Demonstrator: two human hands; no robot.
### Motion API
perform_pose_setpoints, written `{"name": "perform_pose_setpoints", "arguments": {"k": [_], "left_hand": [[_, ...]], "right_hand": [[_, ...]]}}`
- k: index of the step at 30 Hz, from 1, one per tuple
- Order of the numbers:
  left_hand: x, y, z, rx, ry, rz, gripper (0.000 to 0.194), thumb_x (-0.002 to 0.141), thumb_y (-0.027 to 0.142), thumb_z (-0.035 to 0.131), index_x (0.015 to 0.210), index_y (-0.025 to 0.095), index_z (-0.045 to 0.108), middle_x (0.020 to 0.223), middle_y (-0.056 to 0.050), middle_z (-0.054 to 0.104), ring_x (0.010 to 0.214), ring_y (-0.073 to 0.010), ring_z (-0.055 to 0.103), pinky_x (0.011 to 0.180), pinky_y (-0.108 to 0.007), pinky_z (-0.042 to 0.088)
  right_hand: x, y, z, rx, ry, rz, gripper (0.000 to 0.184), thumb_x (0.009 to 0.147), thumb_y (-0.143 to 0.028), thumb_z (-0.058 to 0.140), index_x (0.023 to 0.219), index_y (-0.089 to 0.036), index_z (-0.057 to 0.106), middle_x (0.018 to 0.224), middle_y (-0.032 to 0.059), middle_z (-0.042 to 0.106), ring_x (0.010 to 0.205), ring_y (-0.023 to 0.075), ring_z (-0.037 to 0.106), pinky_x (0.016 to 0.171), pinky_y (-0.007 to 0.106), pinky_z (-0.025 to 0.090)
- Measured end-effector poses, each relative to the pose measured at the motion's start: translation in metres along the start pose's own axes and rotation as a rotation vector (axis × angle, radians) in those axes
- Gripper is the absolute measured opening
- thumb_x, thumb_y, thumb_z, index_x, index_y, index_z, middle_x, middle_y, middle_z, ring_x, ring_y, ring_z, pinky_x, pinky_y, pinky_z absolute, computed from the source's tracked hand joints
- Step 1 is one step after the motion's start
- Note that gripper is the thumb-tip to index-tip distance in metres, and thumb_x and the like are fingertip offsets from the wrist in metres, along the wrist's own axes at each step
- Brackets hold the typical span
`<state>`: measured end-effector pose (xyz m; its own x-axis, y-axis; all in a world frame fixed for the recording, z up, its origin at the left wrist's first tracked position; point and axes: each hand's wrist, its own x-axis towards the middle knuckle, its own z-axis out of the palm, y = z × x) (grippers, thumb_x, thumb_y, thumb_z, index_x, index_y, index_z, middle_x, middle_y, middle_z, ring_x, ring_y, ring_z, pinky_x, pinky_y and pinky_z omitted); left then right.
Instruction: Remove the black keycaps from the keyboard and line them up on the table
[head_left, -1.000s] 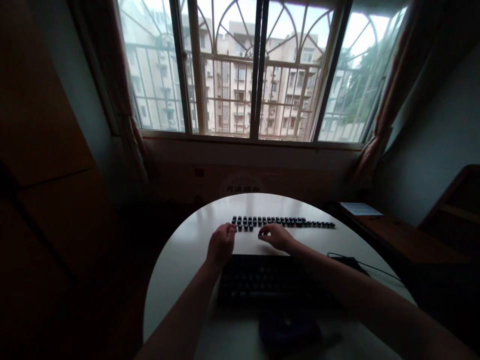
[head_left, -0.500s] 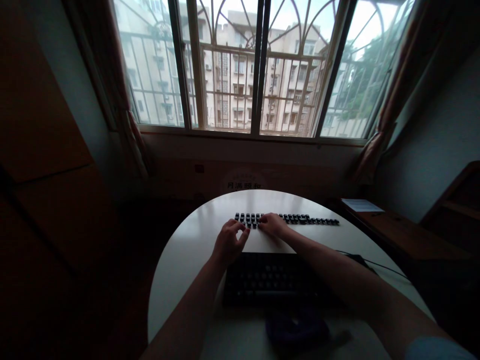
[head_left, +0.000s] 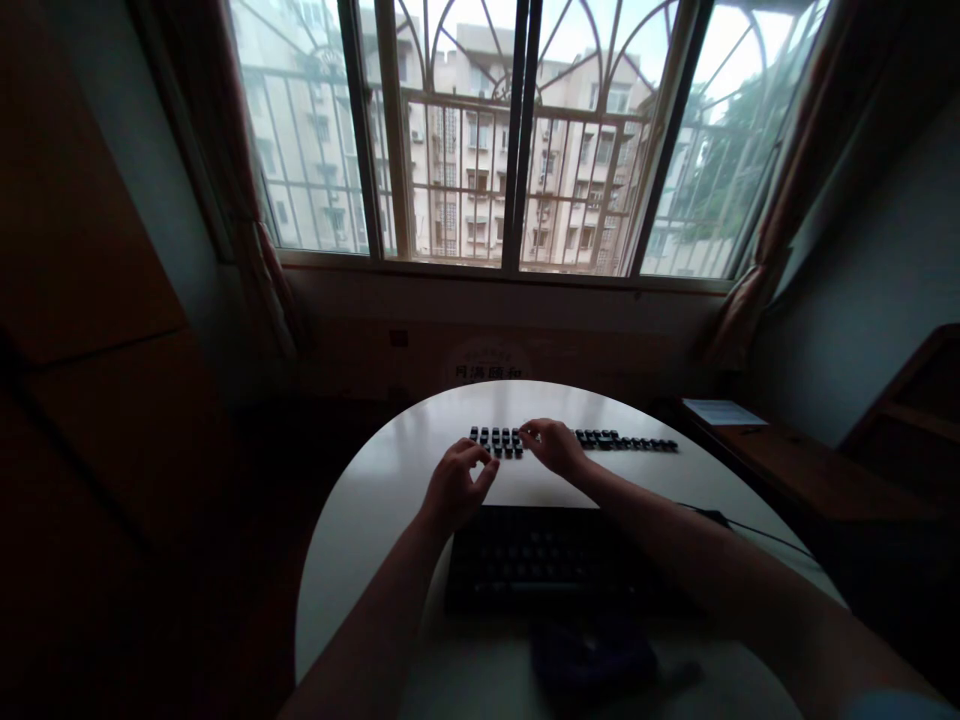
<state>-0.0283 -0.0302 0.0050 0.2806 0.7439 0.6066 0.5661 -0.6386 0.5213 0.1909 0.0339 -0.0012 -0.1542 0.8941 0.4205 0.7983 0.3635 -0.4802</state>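
Small black keycaps (head_left: 495, 436) stand in rows across the white round table (head_left: 360, 540). My left hand (head_left: 454, 485) is at the left end of the nearer, shorter row. Its thumb and forefinger are curved with a gap between them, and I see nothing held there. My right hand (head_left: 553, 445) is over the farther row, thumb and forefinger closed around a keycap there; the fingertips partly hide it. Below both hands lies a black keyboard (head_left: 540, 560), its right part covered by my right forearm.
A dark purple object (head_left: 592, 655), blurred, lies at the table's near side. A black cable (head_left: 772, 537) runs off to the right. At the right, a wooden surface (head_left: 795, 470) carries a sheet of paper (head_left: 724, 411). A barred window (head_left: 517, 150) is ahead.
My right hand carried a keycap to the nearer row, let it go there, then shifted slightly farther away to the back row. My left hand's thumb and forefinger moved apart.
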Motion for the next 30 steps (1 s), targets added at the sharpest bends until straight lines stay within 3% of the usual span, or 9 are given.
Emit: {"name": "perform_pose_setpoints", "arguments": {"k": [4, 7, 10, 12, 15, 19, 21, 25, 30], "left_hand": [[0.001, 0.0, 0.0, 0.026, -0.035, -0.01, 0.022, 0.088, 0.03, 0.054, 0.07, 0.018, 0.059, 0.079, -0.003, 0.059, 0.067, -0.0153, 0.055, 0.066, -0.029, 0.044], [0.001, 0.0, 0.001, 0.069, -0.054, -0.015, 0.025, 0.088, 0.03, 0.052, 0.067, 0.019, 0.057, 0.071, -0.001, 0.057, 0.063, -0.0147, 0.053, 0.063, -0.028, 0.041], [0.001, 0.004, 0.003, 0.113, -0.086, -0.031, 0.024, 0.087, 0.03, 0.052, 0.066, 0.019, 0.057, 0.068, -0.001, 0.058, 0.063, -0.0151, 0.054, 0.062, -0.027, 0.039], [0.0, 0.008, 0.005, 0.142, -0.119, -0.047, 0.024, 0.087, 0.03, 0.052, 0.067, 0.019, 0.058, 0.069, -0.001, 0.06, 0.064, -0.0155, 0.054, 0.061, -0.028, 0.039], [-0.002, 0.015, 0.009, 0.172, -0.171, -0.054, 0.022, 0.086, 0.03, 0.053, 0.069, 0.019, 0.06, 0.072, -0.002, 0.062, 0.067, -0.0167, 0.056, 0.063, -0.028, 0.041], [-0.005, 0.018, 0.014, 0.155, -0.234, -0.022, 0.016, 0.085, 0.029, 0.057, 0.075, 0.019, 0.066, 0.081, -0.004, 0.065, 0.078, -0.0198, 0.061, 0.075, -0.032, 0.046], [-0.007, 0.019, 0.016, 0.131, -0.27, -0.021, 0.013, 0.083, 0.029, 0.059, 0.08, 0.019, 0.068, 0.086, -0.005, 0.067, 0.084, -0.0211, 0.062, 0.081, -0.034, 0.048], [-0.011, 0.021, 0.021, 0.057, -0.386, -0.035, 0.02, 0.082, 0.026, 0.06, 0.1, 0.022, 0.067, 0.104, -0.006, 0.067, 0.098, -0.0225, 0.063, 0.089, -0.035, 0.049], [-0.015, 0.021, 0.027, 0.058, -0.471, 0.006, 0.028, 0.082, 0.021, 0.058, 0.109, 0.024, 0.066, 0.118, -0.006, 0.064, 0.111, -0.0226, 0.059, 0.098, -0.036, 0.045]], "right_hand": [[-0.025, -0.013, -0.035, 0.17, 0.11, -0.052, 0.053, 0.1, -0.047, 0.028, 0.094, -0.017, 0.071, 0.09, 0.0085, 0.069, 0.082, 0.0173, 0.063, 0.077, 0.028, 0.046], [-0.061, -0.016, -0.055, 0.623, 0.146, 0.016, 0.07, 0.097, -0.062, 0.019, 0.079, -0.016, 0.068, 0.069, 0.0064, 0.064, 0.064, 0.0154, 0.06, 0.062, 0.026, 0.046], [-0.097, -0.019, -0.06, 0.944, 0.052, 0.17, 0.066, 0.092, -0.071, 0.024, 0.075, -0.017, 0.059, 0.044, -0.0025, 0.045, 0.038, 0.0107, 0.042, 0.04, 0.023, 0.036], [-0.112, -0.025, -0.06, 1.035, -0.051, 0.221, 0.056, 0.088, -0.071, 0.038, 0.079, -0.018, 0.054, 0.042, -0.0065, 0.041, 0.033, 0.009, 0.035, 0.034, 0.021, 0.031], [-0.12, -0.033, -0.059, 1.079, -0.237, 0.199, 0.043, 0.082, -0.061, 0.059, 0.089, -0.02, 0.05, 0.055, -0.0057, 0.052, 0.043, 0.0098, 0.048, 0.04, 0.02, 0.04], [-0.122, -0.034, -0.049, 1.095, -0.44, 0.149, 0.046, 0.08, -0.059, 0.063, 0.099, -0.02, 0.047, 0.073, -0.0006, 0.06, 0.06, 0.0123, 0.058, 0.052, 0.023, 0.047], [-0.124, -0.03, -0.041, 1.07, -0.422, 0.153, 0.045, 0.084, -0.062, 0.056, 0.098, -0.02, 0.047, 0.072, -0.0003, 0.06, 0.058, 0.0116, 0.056, 0.051, 0.022, 0.044], [-0.126, -0.022, -0.026, 0.911, -0.239, 0.134, 0.042, 0.091, -0.062, 0.043, 0.088, -0.02, 0.046, 0.063, -0.0033, 0.05, 0.051, 0.0102, 0.044, 0.046, 0.021, 0.036], [-0.123, -0.015, -0.019, 0.735, -0.151, 0.034, 0.038, 0.094, -0.057, 0.039, 0.088, -0.02, 0.046, 0.067, -0.002, 0.049, 0.058, 0.0123, 0.044, 0.052, 0.023, 0.037]]}}
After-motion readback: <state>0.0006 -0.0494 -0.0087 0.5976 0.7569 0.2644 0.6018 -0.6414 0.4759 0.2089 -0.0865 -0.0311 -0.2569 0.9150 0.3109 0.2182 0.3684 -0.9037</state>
